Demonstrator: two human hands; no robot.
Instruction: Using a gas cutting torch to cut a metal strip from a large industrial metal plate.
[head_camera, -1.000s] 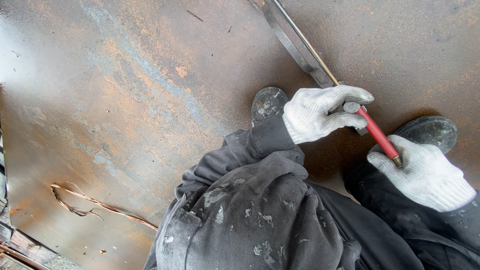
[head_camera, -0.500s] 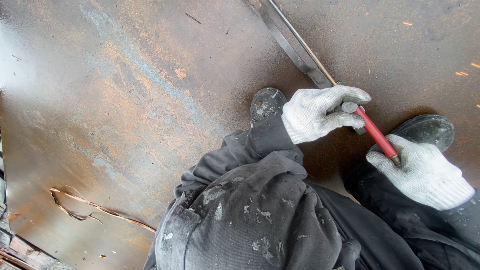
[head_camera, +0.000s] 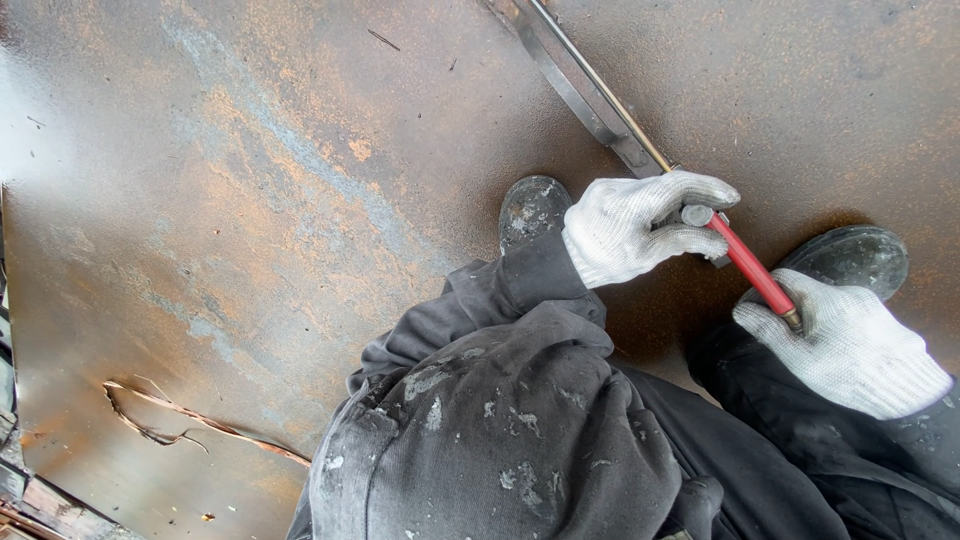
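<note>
While gripped at both ends, one red-handled tool (head_camera: 752, 268) slanting over a rusty steel floor (head_camera: 250, 200): left hand (head_camera: 640, 228) clenched round its head, right hand (head_camera: 845, 340) closed on its end. Two boots, one metal strip (head_camera: 580, 90) beyond.

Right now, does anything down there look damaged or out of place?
Yes. The steel plate underfoot is patchy with orange rust, and near its lower left edge a thin, twisted metal sliver lies loose and curled. Otherwise the left hand and right hand grip a red-handled tool along a straight metal strip.
</note>
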